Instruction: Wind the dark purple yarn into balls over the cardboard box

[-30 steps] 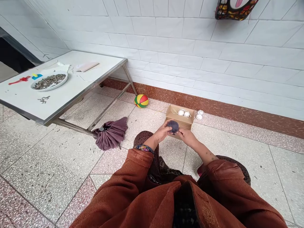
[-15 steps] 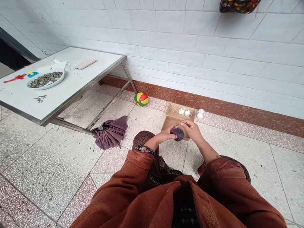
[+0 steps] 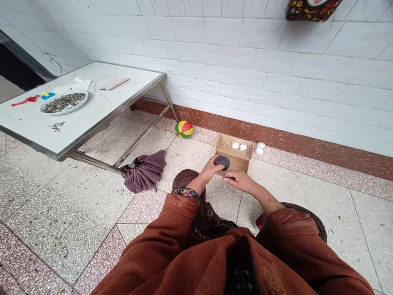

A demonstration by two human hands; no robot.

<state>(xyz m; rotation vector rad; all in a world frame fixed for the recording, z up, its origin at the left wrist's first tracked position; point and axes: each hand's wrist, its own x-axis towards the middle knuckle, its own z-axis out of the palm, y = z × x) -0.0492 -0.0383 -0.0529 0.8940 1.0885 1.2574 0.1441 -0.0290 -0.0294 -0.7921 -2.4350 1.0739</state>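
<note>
A dark purple-grey ball of yarn (image 3: 223, 162) is gripped in my left hand (image 3: 210, 169), thumb across its near side. Just below and to the right, my right hand (image 3: 238, 179) pinches the yarn strand (image 3: 224, 173) that comes off the ball. Both hands are in front of an open cardboard box (image 3: 241, 164), partly covering its near edge. Inside the box's far part lie two white yarn balls (image 3: 239, 145) with loose thread. More white balls (image 3: 260, 148) rest on the floor to the right of the box.
A multicoloured ball (image 3: 184, 129) lies by the wall. Left of my knees, a purple pleated cloth (image 3: 145, 170) sits against the leg of a low table (image 3: 101, 116). On that table are a plate of seeds (image 3: 65, 103), a red item and a folded pinkish item.
My right hand has moved from above the yarn ball down to below its right side, strand still pinched. The left hand has tilted the ball up and slightly left.
</note>
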